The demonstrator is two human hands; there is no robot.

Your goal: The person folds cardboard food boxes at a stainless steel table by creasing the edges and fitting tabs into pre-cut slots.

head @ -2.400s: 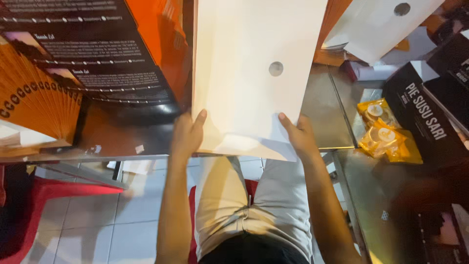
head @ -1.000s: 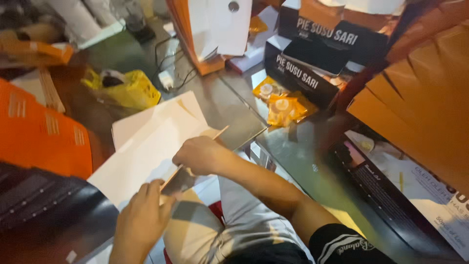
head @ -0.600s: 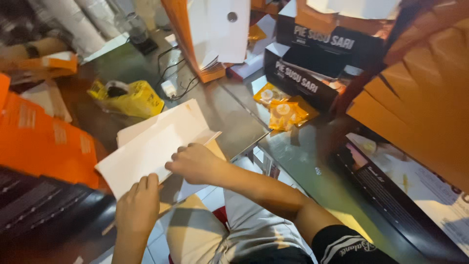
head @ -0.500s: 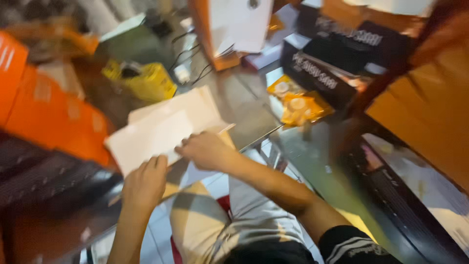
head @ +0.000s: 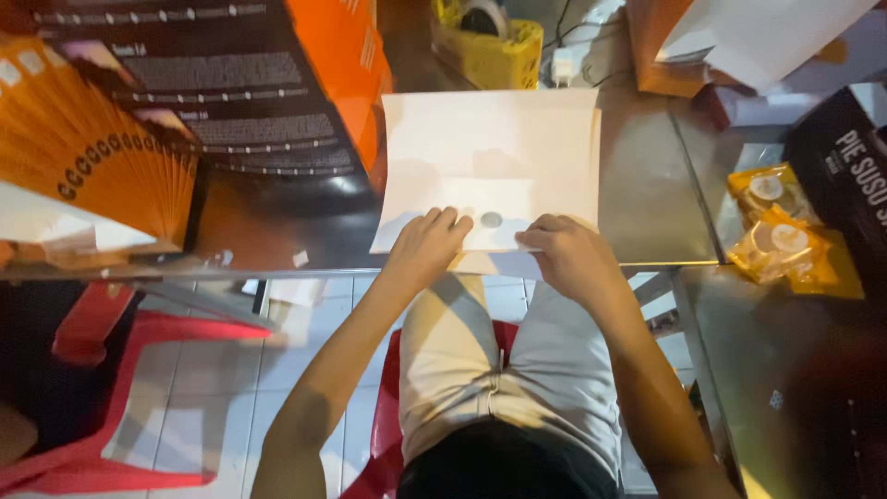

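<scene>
On the table edge my left hand (head: 427,248) and right hand (head: 565,254) press flat, fingers spread, on the white card (head: 494,152), one fold made, sides still unfolded.

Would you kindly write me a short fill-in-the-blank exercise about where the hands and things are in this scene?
1. Both hands, the left hand and the right hand, rest on the near edge of a white ____.
2. The small round hole in the sheet lies ____ the two hands.
3. The chair on the left is ____ in colour.
4. The wrapped snacks lie to the sheet's ____.

Missing words: card sheet; between; red; right
</scene>
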